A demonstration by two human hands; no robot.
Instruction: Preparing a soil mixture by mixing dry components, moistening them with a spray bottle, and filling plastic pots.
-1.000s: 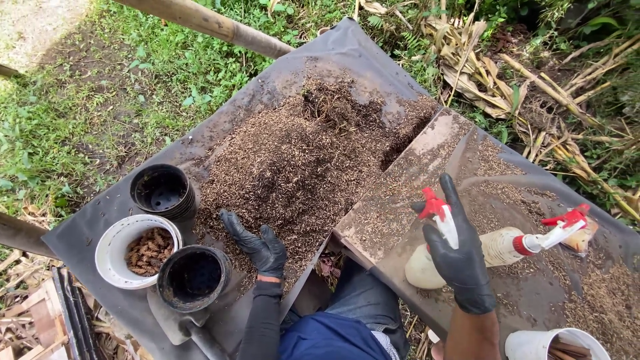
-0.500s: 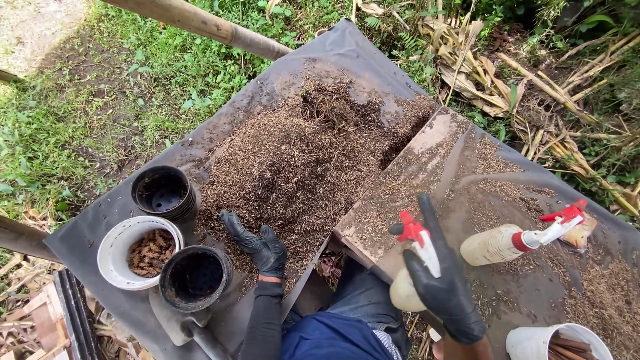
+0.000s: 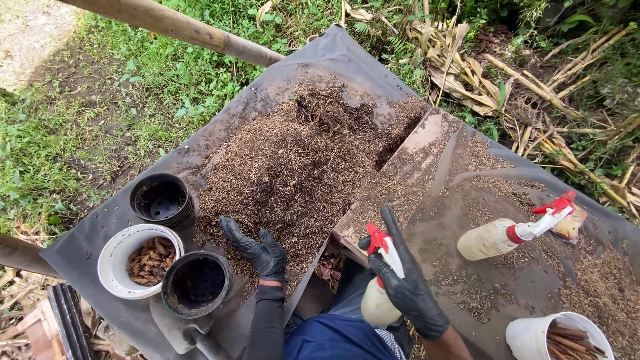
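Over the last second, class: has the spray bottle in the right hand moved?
Yes. The right hand has brought the held spray bottle down and left, away from the lying spray bottle and toward the person's lap.

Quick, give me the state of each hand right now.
Left hand: open, gloved, resting palm-down on the pile of brown husk mix, holding nothing.
Right hand: closed around a spray bottle with a red trigger.

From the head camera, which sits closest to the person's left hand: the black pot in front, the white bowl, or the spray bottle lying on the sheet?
From the left hand:
1. Black pot, just left of it.
2. White bowl, farther left.
3. Lying spray bottle, far right on the sheet.
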